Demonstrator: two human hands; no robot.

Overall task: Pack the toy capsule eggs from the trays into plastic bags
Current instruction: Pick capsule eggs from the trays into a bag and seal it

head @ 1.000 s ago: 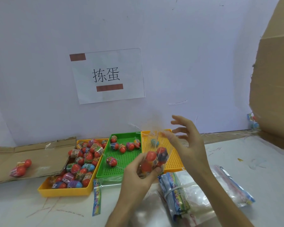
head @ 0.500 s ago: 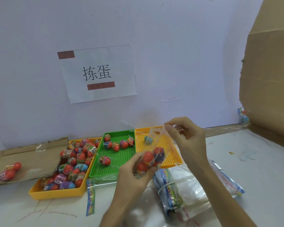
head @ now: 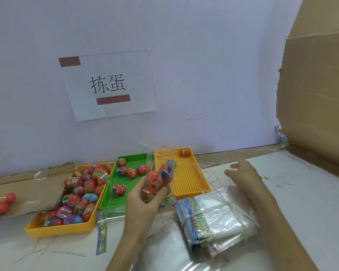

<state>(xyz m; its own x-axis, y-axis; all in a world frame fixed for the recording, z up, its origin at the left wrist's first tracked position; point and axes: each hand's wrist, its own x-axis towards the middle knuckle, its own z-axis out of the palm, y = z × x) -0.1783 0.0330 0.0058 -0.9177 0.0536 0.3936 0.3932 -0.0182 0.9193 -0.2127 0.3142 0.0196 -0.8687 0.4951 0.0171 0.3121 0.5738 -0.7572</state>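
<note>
right hand [head: 241,175]: blurred | far-left bagged eggs [head: 0,205]: cut by frame edge

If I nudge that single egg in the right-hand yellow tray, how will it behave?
Probably rolls: the egg is rounded and looks smooth. It sits by the far rim of the tray, whose wall would likely stop it soon. Seemingly light plastic; push gently.

Single head-worn wide-angle view | aimed forward and down across table [head: 311,202] toward wall [head: 204,55] bearing paper sign [head: 110,85] | close: left hand [head: 143,200] gripping egg-filled bag [head: 159,180] near frame centre, right hand [head: 243,177] beside, forearms entering from bottom edge
</note>
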